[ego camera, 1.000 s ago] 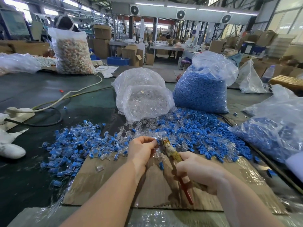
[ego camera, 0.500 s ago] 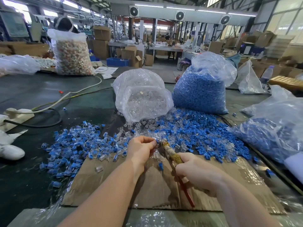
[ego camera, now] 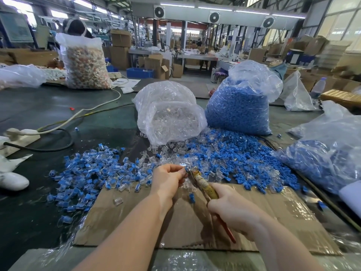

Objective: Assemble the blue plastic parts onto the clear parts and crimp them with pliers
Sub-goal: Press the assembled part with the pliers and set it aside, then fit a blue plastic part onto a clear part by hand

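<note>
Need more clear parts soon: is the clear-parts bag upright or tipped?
Tipped: the crumpled transparent plastic bag of clear parts lies mouth down, clear pieces spilling onto the table.

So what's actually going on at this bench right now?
A person is crimping small plastic parts by hand. The left hand pinches one small part at the fingertips and holds it up to the nose of the pliers, which the right hand grips by the handles. The work sits over a cardboard sheet. Assembled pieces lie heaped to the left; loose blue and clear parts spill from the bags behind.
</note>
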